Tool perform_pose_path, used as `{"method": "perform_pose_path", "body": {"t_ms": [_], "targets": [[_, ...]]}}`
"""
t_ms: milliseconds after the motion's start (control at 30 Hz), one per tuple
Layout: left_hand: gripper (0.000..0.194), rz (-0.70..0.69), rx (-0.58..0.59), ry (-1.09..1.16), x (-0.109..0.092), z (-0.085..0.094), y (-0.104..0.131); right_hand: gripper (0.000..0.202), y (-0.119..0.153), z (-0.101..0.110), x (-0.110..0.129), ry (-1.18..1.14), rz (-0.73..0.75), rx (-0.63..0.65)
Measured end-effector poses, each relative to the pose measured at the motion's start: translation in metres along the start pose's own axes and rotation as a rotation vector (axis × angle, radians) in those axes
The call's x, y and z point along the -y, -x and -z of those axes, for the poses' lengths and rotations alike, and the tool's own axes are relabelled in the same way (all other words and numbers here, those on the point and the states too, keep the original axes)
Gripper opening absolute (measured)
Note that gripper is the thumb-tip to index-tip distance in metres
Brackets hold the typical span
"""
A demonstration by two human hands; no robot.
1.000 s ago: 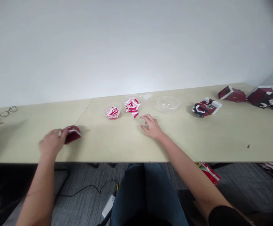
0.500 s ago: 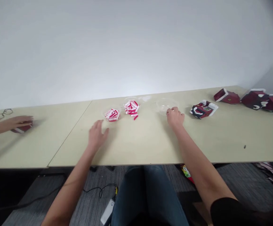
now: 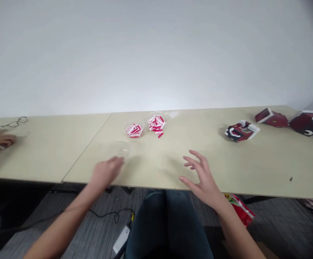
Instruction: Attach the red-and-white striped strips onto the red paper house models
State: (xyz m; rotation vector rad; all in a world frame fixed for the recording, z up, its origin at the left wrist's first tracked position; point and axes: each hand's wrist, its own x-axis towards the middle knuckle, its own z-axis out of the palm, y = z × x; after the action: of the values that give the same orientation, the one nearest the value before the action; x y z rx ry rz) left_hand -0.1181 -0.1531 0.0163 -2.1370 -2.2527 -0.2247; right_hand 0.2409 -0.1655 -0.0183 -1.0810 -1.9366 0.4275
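My left hand, blurred, is closed at the near rim of a clear bowl, whose outline is faint. My right hand is open above the table's front part, fingers spread and nothing in them. Behind the clear bowl stands a clear bowl of red-and-white striped pieces. To its right is another clear bowl of the same pieces, with a few loose pieces lying at its front. A dark red paper house with white edges lies to the right of the bowls.
More dark red houses lie at the far right, and a small dark bit near the front edge. At the far left another person's hand covers a dark red item, near eyeglasses.
The clear bowl has gone from the right of the striped pieces to my left hand, which has closed. My right hand has let go, opened and come nearer. The view has shifted slightly.
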Motion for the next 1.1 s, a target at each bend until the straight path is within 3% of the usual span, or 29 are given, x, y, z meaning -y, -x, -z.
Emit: {"method": "perform_pose_path", "body": {"t_ms": [67, 167, 233, 333, 433, 533, 600, 700, 800, 900, 1000, 1100], "targets": [[0.050, 0.351, 0.005, -0.204, 0.054, 0.017, -0.011, 0.054, 0.009, 0.013, -0.014, 0.001, -0.071, -0.127], [0.085, 0.759, -0.140, -0.321, 0.120, 0.041, -0.022, 0.059, 0.022, 0.031, -0.037, 0.033, -0.168, -0.263], [0.099, 0.922, -0.153, -0.287, 0.144, 0.048, -0.023, 0.062, 0.032, 0.043, -0.049, 0.050, -0.214, -0.284], [0.102, 0.968, -0.102, -0.248, 0.147, 0.045, -0.021, 0.065, 0.041, 0.060, -0.066, 0.095, -0.271, -0.271], [0.104, 0.839, -0.064, -0.230, 0.126, 0.032, -0.025, 0.069, 0.035, 0.081, -0.093, 0.220, -0.357, -0.295], [0.107, 0.712, -0.090, -0.223, 0.092, 0.020, -0.036, 0.077, 0.014, 0.107, -0.129, 0.400, -0.411, -0.363], [0.108, 0.612, -0.127, -0.215, 0.063, 0.014, -0.047, 0.082, -0.006, 0.127, -0.154, 0.531, -0.449, -0.416], [0.099, 0.397, -0.163, -0.171, 0.010, 0.007, -0.062, 0.090, -0.039, 0.150, -0.183, 0.621, -0.649, -0.412], [0.090, 0.208, -0.200, -0.124, -0.044, -0.003, -0.076, 0.101, -0.068, 0.160, -0.205, 0.646, -0.758, -0.331], [0.084, 0.052, -0.259, -0.075, -0.085, -0.018, -0.088, 0.105, -0.088, 0.162, -0.219, 0.616, -0.837, -0.260], [0.084, 0.003, -0.272, -0.021, -0.105, -0.032, -0.095, 0.088, -0.094, 0.161, -0.221, 0.617, -0.838, -0.221], [0.084, 0.040, -0.211, 0.025, -0.107, -0.041, -0.100, 0.068, -0.091, 0.156, -0.212, 0.686, -0.745, -0.257]]}}
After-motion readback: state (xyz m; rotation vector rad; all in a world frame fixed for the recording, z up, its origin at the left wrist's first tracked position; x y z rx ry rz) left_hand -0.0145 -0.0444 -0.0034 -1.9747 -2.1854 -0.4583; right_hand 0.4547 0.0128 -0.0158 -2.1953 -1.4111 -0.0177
